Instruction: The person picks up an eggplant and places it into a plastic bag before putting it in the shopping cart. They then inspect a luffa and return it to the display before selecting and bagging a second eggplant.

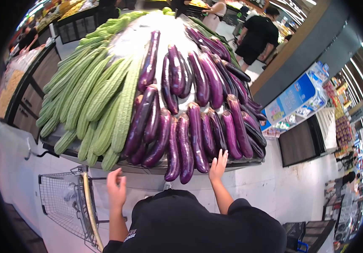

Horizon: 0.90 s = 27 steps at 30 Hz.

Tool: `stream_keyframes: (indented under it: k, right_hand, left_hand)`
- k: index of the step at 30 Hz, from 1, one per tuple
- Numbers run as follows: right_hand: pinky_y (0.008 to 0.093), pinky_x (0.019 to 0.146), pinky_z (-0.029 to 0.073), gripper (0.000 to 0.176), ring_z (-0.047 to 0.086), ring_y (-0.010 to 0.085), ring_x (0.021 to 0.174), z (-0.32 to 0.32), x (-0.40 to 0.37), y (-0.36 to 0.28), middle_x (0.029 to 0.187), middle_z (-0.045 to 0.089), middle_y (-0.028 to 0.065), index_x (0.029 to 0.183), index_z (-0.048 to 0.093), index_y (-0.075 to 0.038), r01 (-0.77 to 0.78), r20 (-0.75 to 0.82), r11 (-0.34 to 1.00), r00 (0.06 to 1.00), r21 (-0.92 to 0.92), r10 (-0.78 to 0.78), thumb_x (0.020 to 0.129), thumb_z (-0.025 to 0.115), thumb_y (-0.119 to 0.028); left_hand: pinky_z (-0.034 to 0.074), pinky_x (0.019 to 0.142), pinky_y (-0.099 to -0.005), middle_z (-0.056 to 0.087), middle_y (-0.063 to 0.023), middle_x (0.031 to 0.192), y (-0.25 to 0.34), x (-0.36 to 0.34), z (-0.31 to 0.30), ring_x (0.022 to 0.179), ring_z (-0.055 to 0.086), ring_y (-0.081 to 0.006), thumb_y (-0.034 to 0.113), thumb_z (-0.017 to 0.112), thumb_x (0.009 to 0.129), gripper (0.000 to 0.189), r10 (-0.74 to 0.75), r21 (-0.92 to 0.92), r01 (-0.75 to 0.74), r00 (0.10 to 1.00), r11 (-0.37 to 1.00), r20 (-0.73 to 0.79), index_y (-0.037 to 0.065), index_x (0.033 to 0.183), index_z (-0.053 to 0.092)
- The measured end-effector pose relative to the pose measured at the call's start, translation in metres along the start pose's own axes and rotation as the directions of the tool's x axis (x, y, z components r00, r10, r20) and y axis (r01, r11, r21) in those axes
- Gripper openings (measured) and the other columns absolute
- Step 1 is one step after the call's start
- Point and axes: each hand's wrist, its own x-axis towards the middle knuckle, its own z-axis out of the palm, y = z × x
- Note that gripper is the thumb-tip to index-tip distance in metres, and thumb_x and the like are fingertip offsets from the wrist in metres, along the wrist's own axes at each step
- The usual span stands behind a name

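Long purple eggplants (184, 143) lie in rows on the display stand (156, 170), their lower ends reaching its front edge. Ridged green gourds (105, 97) are heaped to their left. My right hand (218, 165) is at the front edge by the lower eggplants, fingers spread and pointing forward; whether it touches one I cannot tell. My left hand (116, 184) is in front of the stand, below the gourds, with its fingers partly curled and apart and nothing in it.
A shopping cart (65, 198) stands at the lower left, near a roll of plastic bags (12, 137). A person in black (259, 33) is beyond the stand at the upper right. A pillar (299, 46) and a blue sign (293, 99) rise on the right.
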Motion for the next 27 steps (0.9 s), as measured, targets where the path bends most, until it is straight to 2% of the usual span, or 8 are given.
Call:
stream_keyframes:
  k: [4,6,13,15,18,20,24,27]
  right_hand:
    - [0.0482,0.120,0.020,0.055,0.026,0.0420,0.147,-0.010,0.000,-0.013,0.159,0.027,0.0272,0.150,0.040,-0.004,0.066,0.059,0.986,0.995,0.152,-0.076,0.105,0.043,-0.035]
    - [0.0472,0.120,0.020,0.055,0.026,0.0412,0.148,-0.013,-0.001,-0.023,0.159,0.027,0.0271,0.150,0.041,-0.004,0.094,0.087,0.980,0.990,0.176,-0.111,0.104,0.044,-0.035]
    - [0.0414,0.118,0.025,0.052,0.033,0.0378,0.145,-0.012,-0.022,-0.054,0.158,0.031,0.0265,0.149,0.043,-0.006,0.098,0.244,0.975,0.959,0.197,-0.146,0.101,0.052,-0.022]
    - [0.0428,0.118,0.026,0.054,0.033,0.0395,0.144,-0.005,-0.033,-0.053,0.158,0.031,0.0252,0.149,0.043,-0.008,0.079,0.229,0.983,0.967,0.165,-0.116,0.099,0.054,-0.024]
    - [0.0415,0.117,0.029,0.050,0.040,0.0388,0.140,-0.005,-0.048,-0.060,0.153,0.038,0.0270,0.145,0.048,-0.005,0.080,0.171,0.994,0.981,0.075,-0.091,0.098,0.055,-0.020]
    - [0.0421,0.116,0.030,0.051,0.041,0.0388,0.140,-0.008,-0.054,-0.063,0.152,0.039,0.0264,0.145,0.048,-0.006,0.083,0.172,0.995,0.981,0.056,-0.091,0.097,0.057,-0.020]
    - [0.0433,0.116,0.031,0.055,0.040,0.0380,0.139,-0.014,-0.069,-0.069,0.153,0.040,0.0233,0.147,0.047,-0.009,0.084,0.176,0.996,0.981,0.002,-0.083,0.094,0.060,-0.017]
    - [0.0437,0.116,0.031,0.058,0.039,0.0376,0.140,-0.016,-0.080,-0.070,0.154,0.038,0.0214,0.148,0.046,-0.010,0.102,0.174,0.994,0.980,-0.024,-0.096,0.092,0.062,-0.014]
  left_hand:
    - [0.045,0.094,-0.0392,0.060,-0.0150,0.115,-0.065,-0.045,-0.066,0.109,0.058,-0.0285,0.006,0.062,0.090,0.036,-0.124,0.188,0.173,0.962,0.967,-0.245,-0.001,0.125,0.058]
    - [0.041,0.102,-0.0451,0.054,-0.0211,0.123,-0.089,-0.064,-0.086,0.116,0.052,-0.0384,0.007,0.065,0.088,0.044,0.028,0.421,0.210,0.870,0.882,-0.493,-0.001,0.130,0.054]
    - [0.037,0.106,-0.0493,0.049,-0.0210,0.136,-0.152,-0.109,-0.093,0.125,0.047,-0.0404,0.018,0.070,0.087,0.067,-0.291,0.538,0.468,0.877,0.702,-0.383,0.003,0.145,0.042]
    - [0.041,0.100,-0.0493,0.052,-0.0206,0.134,-0.167,-0.112,-0.098,0.123,0.050,-0.0399,0.024,0.069,0.088,0.067,-0.263,0.576,0.455,0.884,0.679,-0.387,0.005,0.146,0.041]
    - [0.047,0.090,-0.0506,0.059,-0.0214,0.123,-0.169,-0.100,-0.109,0.111,0.059,-0.0410,0.029,0.066,0.091,0.057,-0.279,0.500,0.449,0.882,0.741,-0.379,0.007,0.140,0.046]
    - [0.049,0.079,-0.0525,0.066,-0.0205,0.107,-0.174,-0.090,-0.115,0.097,0.064,-0.0423,0.032,0.064,0.093,0.042,-0.358,0.470,0.497,0.863,0.729,-0.356,0.008,0.125,0.053]
    - [0.050,0.076,-0.0530,0.068,-0.0188,0.096,-0.166,-0.083,-0.117,0.090,0.066,-0.0416,0.031,0.063,0.094,0.032,-0.419,0.505,0.539,0.842,0.674,-0.340,0.007,0.113,0.054]
    - [0.050,0.073,-0.0528,0.068,-0.0176,0.093,-0.173,-0.085,-0.112,0.088,0.066,-0.0401,0.031,0.063,0.094,0.030,-0.349,0.572,0.527,0.849,0.629,-0.398,0.007,0.110,0.054]
